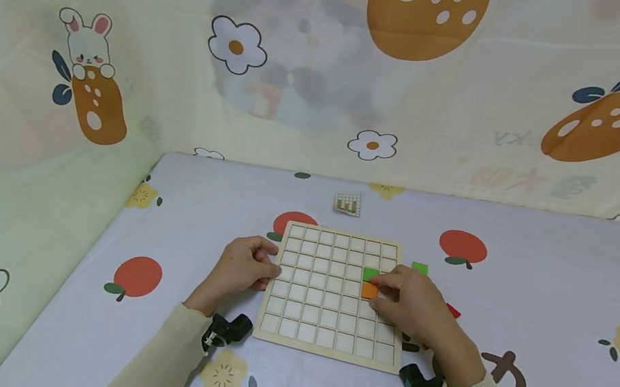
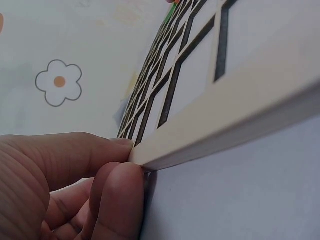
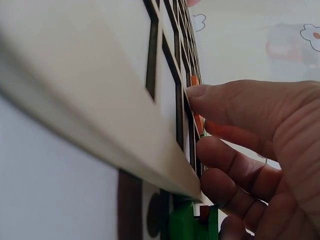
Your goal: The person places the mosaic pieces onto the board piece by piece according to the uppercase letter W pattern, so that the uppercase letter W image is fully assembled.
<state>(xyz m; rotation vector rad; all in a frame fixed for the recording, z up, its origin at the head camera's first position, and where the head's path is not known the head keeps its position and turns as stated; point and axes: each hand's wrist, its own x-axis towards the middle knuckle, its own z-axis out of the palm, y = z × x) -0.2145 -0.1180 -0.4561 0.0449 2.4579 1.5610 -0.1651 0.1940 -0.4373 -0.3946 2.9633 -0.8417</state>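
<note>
Wooden grid board (image 1: 325, 352) laid flat on the worktop (image 1: 550, 277), which is covered by a cloth printed with fruit and flowers. The board's left rim is pinched by the left hand (image 1: 240, 269) — thumb above, curled finger at the outer edge. Over the right part of the grid, the orange tile (image 1: 369, 291) is pinched by the right hand (image 1: 412, 301), index finger and thumb placed at its edges; whether it is fully seated in its cell cannot be told. The cell just beyond is filled by a green tile (image 1: 370, 275). A second green tile (image 1: 420, 268) is seen on the cloth beside the right rim; near it, a red piece (image 1: 453, 311) — partly hidden by the right hand. Beyond the far rim, a small printed card (image 1: 347, 203) is noted. The worktop is backed by a rabbit-print curtain (image 1: 293, 149).
</note>
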